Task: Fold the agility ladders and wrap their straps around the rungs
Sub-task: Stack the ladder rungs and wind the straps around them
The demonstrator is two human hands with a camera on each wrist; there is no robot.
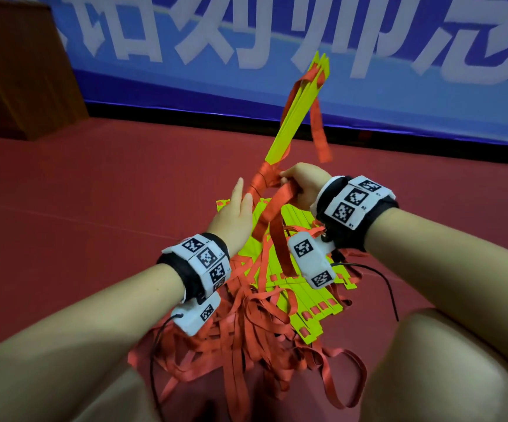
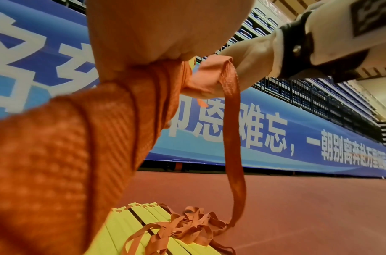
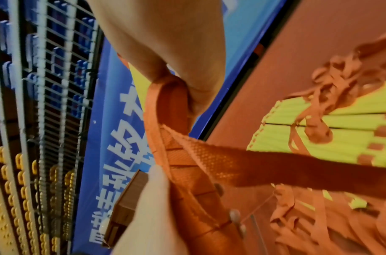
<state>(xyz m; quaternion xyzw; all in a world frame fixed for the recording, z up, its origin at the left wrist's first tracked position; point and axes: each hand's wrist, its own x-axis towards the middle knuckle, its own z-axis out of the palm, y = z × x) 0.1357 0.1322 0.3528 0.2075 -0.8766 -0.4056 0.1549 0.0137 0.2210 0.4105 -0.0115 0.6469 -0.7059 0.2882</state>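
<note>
A bundle of yellow rungs [image 1: 295, 114] stands tilted up off the floor. A red strap [image 1: 261, 179] is wound several turns round its lower end. My right hand [image 1: 289, 181] grips the strap's free length [image 2: 231, 129] right beside the wraps, and the tail hangs down to the floor. My left hand [image 1: 243, 193] lies flat against the wrapped end with fingers straight; a finger [image 3: 144, 215] shows alongside the wraps [image 3: 187, 172]. Another loose strap end [image 1: 318, 129] dangles from the bundle's top.
Under my hands a pile of further yellow rungs [image 1: 280, 287] and tangled red straps [image 1: 246, 339] covers the red floor. A blue banner [image 1: 368, 95] runs along the back, a wooden box [image 1: 18, 71] stands far left. My knees frame the pile; wrist cables hang down.
</note>
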